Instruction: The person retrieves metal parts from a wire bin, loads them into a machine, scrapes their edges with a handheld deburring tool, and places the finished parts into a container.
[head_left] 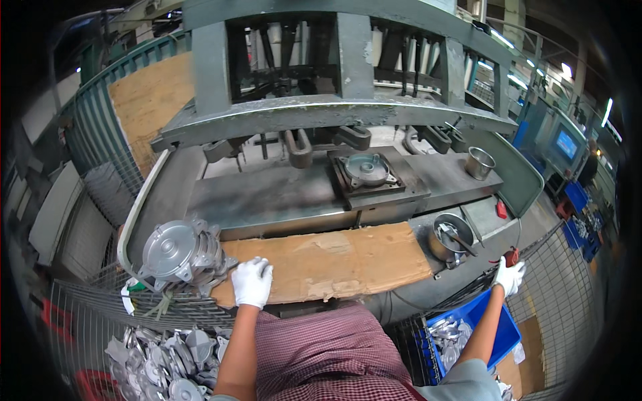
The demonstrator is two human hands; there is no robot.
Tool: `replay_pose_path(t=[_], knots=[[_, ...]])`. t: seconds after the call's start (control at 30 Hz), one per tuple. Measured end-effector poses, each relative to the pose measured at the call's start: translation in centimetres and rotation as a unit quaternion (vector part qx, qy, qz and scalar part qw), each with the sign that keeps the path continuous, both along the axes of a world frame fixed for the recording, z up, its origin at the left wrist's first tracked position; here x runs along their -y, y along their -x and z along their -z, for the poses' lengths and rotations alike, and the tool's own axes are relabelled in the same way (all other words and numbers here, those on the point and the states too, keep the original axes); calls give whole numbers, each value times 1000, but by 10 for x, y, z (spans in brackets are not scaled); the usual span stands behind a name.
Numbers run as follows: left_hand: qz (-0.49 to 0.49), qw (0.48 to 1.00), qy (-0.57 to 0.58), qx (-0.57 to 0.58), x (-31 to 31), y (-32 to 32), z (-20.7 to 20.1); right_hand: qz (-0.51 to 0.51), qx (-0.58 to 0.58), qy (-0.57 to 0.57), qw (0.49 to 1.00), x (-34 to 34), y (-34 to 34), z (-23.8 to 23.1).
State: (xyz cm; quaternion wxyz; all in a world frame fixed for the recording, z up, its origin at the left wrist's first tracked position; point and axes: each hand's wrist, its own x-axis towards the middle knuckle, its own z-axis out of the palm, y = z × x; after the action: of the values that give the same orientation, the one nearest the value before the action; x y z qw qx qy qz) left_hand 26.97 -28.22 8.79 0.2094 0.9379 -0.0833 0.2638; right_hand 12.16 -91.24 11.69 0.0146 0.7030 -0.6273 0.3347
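My left hand (253,283), in a white glove, rests on the near left part of a brown cardboard sheet (328,257); its fingers are curled in and nothing shows in them. Just left of it stands a stack of round silver metal castings (172,250) with lugs around their rims. Far to the right, my gloved right hand (509,277) is closed at a small red rounded thing (511,257) that has a thin cable; its kind is unclear. In the middle of the press, a single round casting (366,170) sits on a square fixture (374,192).
The press's heavy grey frame (334,110) with clamps spans above the bed. A metal pot (451,237) holding a tool and a metal cup (479,164) stand on the right. Below are a blue bin (505,327) with metal pieces, many castings (170,361) and wire mesh (568,294).
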Motion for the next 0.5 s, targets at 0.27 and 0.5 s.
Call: replay_pose_path(t=[0.27, 0.5], knots=[[23, 988, 114, 105, 4, 48, 2, -614, 75, 162, 769, -241, -162, -64], [23, 979, 121, 160, -22, 114, -18, -675, -200, 101, 703, -396, -288, -91]])
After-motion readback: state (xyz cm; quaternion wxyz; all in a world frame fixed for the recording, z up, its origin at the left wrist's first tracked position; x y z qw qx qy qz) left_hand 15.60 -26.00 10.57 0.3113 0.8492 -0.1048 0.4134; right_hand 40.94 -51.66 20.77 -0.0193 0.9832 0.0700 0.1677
